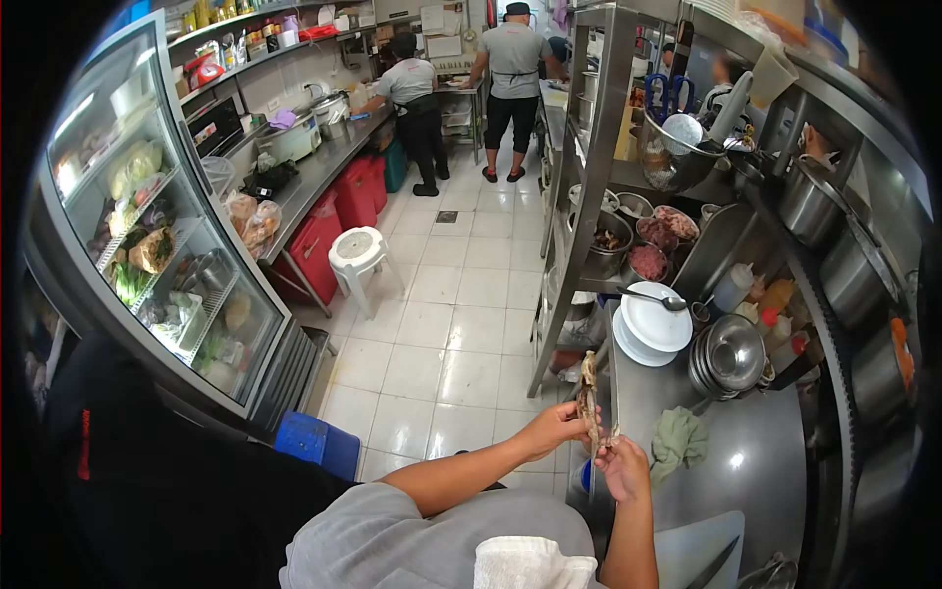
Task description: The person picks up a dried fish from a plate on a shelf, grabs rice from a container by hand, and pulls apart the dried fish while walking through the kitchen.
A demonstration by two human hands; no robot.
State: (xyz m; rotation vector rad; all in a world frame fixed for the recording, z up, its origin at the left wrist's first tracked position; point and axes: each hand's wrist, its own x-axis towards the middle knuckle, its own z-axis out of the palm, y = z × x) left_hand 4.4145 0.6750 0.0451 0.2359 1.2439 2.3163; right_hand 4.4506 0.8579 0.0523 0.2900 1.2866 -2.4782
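My left hand [555, 432] is closed around a long, narrow, brownish piece of food [589, 381], held upright beside the counter edge. It looks like a bone with meat on it, though its exact kind is unclear. Just below and to the right, my right hand [625, 470] has its fingers pinched together at the lower part of the same piece, with a small pale bit at the fingertips. A crumpled green cloth [679, 439] lies on the steel counter [731, 417], right of my hands.
White plates [655, 319] with a spoon [655, 298] and stacked steel bowls [731, 353] stand on the counter. Nearer me lies a white cutting board [687, 552] with a knife [714, 566]. A glass-door fridge [157, 236], white stool [359, 250] and two people [513, 59] are beyond.
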